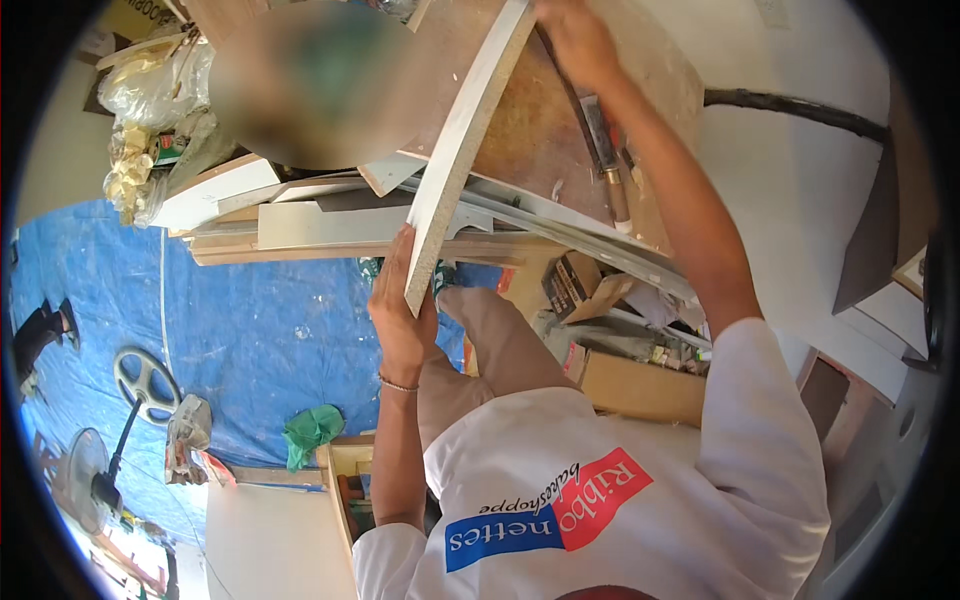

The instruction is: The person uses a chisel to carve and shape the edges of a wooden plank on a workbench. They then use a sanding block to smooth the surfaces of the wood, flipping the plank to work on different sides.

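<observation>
A long white board (465,140) with a bare particleboard edge stands tilted in front of me, running from the top of the view down to my lap. My left hand (400,310) grips its near end, fingers lying along one face. At the far end, my right hand (580,45) is closed against the board's edge; its fingertips are partly hidden and slightly blurred. Below my right forearm, a wooden-handled tool like a chisel (612,185) lies on the brown wooden worktop (540,135), beside a dark narrow strip (568,85).
Offcuts and panels (330,225) are stacked at the worktop's near edge. Cardboard boxes (640,385) sit below, at right. A blue tarp (250,320) covers the floor at left, with a green bag (313,432) and a fan (85,480). Plastic bags (155,90) hang at upper left.
</observation>
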A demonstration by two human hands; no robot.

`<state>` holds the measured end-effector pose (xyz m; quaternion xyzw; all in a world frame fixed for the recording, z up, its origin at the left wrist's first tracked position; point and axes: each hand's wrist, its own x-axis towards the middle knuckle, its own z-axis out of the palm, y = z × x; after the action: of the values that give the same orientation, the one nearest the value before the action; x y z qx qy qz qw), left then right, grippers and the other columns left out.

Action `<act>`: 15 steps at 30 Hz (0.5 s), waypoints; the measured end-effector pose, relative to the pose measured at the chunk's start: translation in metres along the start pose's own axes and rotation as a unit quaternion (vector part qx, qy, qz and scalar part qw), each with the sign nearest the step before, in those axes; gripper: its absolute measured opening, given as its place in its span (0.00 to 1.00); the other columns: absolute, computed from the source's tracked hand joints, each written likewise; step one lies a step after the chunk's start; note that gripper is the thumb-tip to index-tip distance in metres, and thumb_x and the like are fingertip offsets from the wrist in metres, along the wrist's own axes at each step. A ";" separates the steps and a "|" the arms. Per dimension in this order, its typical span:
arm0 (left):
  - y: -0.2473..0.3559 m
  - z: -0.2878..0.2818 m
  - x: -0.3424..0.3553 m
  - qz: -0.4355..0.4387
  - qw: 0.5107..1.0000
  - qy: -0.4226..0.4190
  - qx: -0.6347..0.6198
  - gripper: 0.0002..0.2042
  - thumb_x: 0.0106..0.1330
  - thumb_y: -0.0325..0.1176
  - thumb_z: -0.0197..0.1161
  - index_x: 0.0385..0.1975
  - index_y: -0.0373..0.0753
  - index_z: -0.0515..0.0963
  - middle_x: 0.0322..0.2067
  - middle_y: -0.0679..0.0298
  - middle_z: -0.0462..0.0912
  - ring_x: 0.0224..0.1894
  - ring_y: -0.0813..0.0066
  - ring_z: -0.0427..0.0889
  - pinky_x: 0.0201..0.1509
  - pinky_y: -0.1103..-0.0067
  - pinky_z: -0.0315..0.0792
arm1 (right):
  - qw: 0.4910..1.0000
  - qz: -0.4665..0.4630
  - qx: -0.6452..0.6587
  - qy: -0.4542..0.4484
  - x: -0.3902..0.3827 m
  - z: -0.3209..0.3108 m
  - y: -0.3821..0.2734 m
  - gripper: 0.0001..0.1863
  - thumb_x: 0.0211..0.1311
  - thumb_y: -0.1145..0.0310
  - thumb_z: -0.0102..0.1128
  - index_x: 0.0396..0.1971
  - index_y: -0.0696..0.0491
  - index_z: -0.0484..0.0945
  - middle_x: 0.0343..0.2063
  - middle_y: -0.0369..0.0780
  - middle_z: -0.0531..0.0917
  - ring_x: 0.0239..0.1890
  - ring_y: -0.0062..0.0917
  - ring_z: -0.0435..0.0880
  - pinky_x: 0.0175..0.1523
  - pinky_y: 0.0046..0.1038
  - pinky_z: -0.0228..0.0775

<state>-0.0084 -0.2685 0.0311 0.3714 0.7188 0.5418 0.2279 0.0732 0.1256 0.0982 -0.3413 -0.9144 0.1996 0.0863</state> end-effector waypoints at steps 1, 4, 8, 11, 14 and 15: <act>0.001 0.001 0.000 0.014 1.000 -0.002 0.007 0.24 0.66 0.16 0.61 0.64 0.33 0.76 0.58 0.48 0.83 0.54 0.50 0.87 0.54 0.70 0.80 | 0.997 -0.049 -0.032 0.042 0.005 0.001 0.015 0.23 0.67 0.76 0.53 0.61 0.52 0.79 0.64 0.44 0.79 0.69 0.40 0.73 0.75 0.41 0.62; -0.013 -0.015 -0.002 -0.065 0.997 -0.017 -0.029 0.25 0.66 0.17 0.61 0.65 0.33 0.75 0.59 0.46 0.82 0.56 0.49 0.86 0.57 0.67 0.80 | 0.997 -0.053 0.028 0.053 -0.005 0.048 -0.038 0.24 0.65 0.78 0.54 0.59 0.48 0.82 0.62 0.40 0.81 0.67 0.38 0.75 0.74 0.40 0.62; -0.008 -0.013 0.003 -0.011 1.000 -0.021 0.002 0.25 0.65 0.17 0.61 0.64 0.31 0.75 0.59 0.46 0.82 0.58 0.49 0.85 0.59 0.68 0.79 | 0.972 -0.235 -0.014 -0.012 -0.120 0.078 -0.109 0.26 0.60 0.70 0.65 0.61 0.44 0.81 0.68 0.39 0.76 0.74 0.38 0.67 0.79 0.43 0.52; -0.006 -0.011 0.004 -0.003 0.999 -0.009 0.031 0.24 0.66 0.17 0.61 0.64 0.31 0.76 0.58 0.46 0.83 0.56 0.50 0.86 0.57 0.69 0.80 | 0.947 -0.311 -0.069 -0.034 -0.106 0.045 -0.073 0.27 0.59 0.70 0.66 0.62 0.44 0.81 0.71 0.38 0.73 0.76 0.36 0.65 0.80 0.46 0.50; -0.005 -0.011 0.003 -0.043 0.999 -0.020 0.006 0.24 0.66 0.17 0.62 0.63 0.31 0.76 0.59 0.46 0.82 0.57 0.52 0.86 0.57 0.69 0.80 | 0.968 -0.210 -0.114 0.073 0.014 0.021 0.022 0.22 0.70 0.67 0.56 0.63 0.52 0.78 0.69 0.45 0.74 0.72 0.42 0.69 0.77 0.44 0.56; -0.005 -0.008 0.000 -0.052 0.998 -0.028 -0.004 0.23 0.66 0.17 0.62 0.63 0.31 0.76 0.59 0.46 0.82 0.56 0.54 0.87 0.56 0.70 0.80 | 0.977 -0.140 -0.102 0.126 0.048 0.010 0.059 0.21 0.75 0.65 0.51 0.63 0.55 0.77 0.67 0.49 0.75 0.70 0.45 0.71 0.75 0.43 0.59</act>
<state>-0.0158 -0.2746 0.0290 0.3477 0.7282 0.5217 0.2769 0.0695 0.1950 0.0651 -0.2398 -0.9503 0.0466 0.1931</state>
